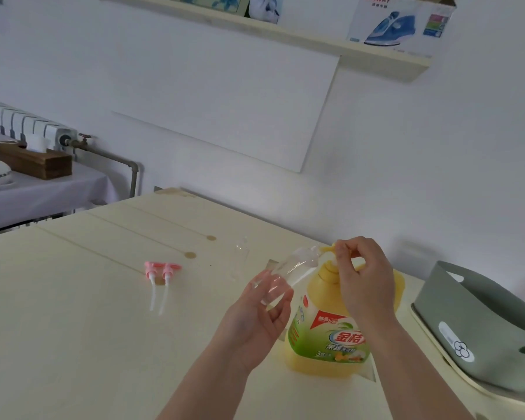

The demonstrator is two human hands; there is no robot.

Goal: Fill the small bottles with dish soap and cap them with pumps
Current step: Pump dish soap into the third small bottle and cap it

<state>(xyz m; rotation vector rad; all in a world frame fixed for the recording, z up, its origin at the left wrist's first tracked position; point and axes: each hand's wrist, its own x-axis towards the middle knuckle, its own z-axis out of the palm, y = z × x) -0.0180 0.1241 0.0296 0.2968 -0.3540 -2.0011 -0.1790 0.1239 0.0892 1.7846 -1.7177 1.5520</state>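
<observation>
A big yellow dish soap jug (331, 334) with a yellow pump head stands on the pale table (73, 328). My left hand (259, 316) holds a small clear bottle (288, 271) tilted, its mouth up against the pump's spout (326, 248). My right hand (361, 277) sits on top of the pump head with curled fingers. A second small clear bottle (242, 259) stands upright just behind, hard to make out. Two pink pumps (162, 272) with white tubes lie side by side on the table to the left.
A grey-green plastic basket (479, 322) sits at the table's right edge. The wall runs close behind the table. A side table with a wooden tissue box (34, 160) and a radiator stand far left. A shelf with an iron's box (402, 21) hangs above.
</observation>
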